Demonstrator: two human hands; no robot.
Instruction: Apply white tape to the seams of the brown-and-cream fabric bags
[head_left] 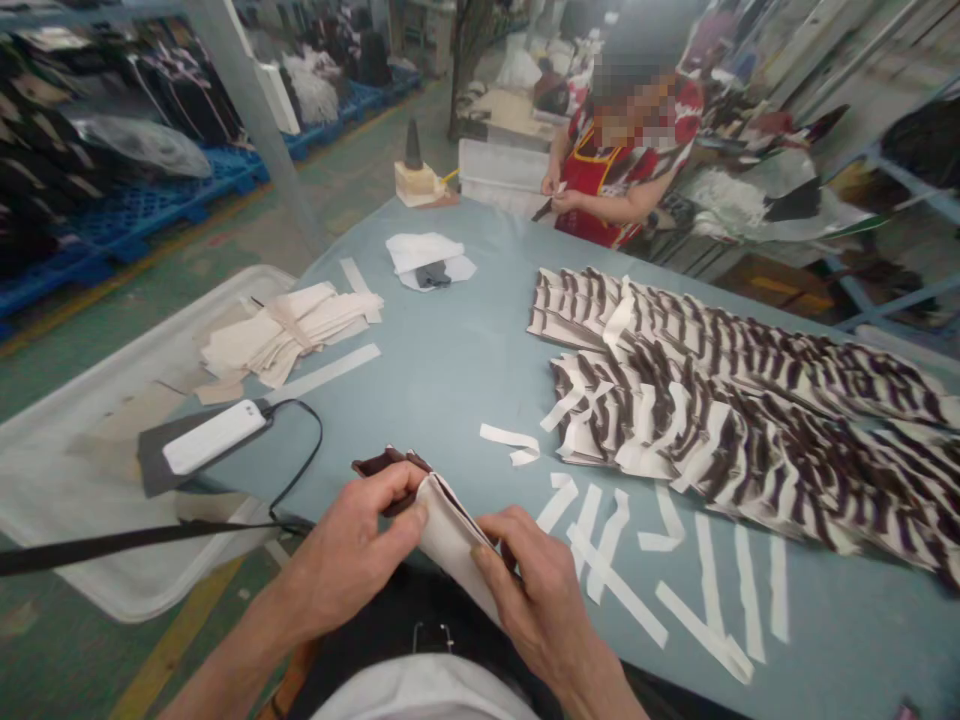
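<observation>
Between my hands, over the near edge of the table, is a folded fabric piece (pixel 455 535), cream on the outer face with dark brown along its edge and far end. My left hand (pixel 373 540) pinches its upper left part, thumb on the cream face and fingers on the brown. Lower on the right side, my right hand (pixel 525 580) grips the long edge between thumb and fingers. Loose white strips (pixel 600 545) lie on the table just right of my right hand. The underside of the folded piece is hidden.
Long rows of brown-and-cream folded pieces (pixel 675 420) cover the table's right side. A tied cream bundle (pixel 292 335) and a white power bank (pixel 215 436) with a black cable lie left. White bins (pixel 90 550) flank the table. Across it, a person in a red apron (pixel 589 180) handles something small.
</observation>
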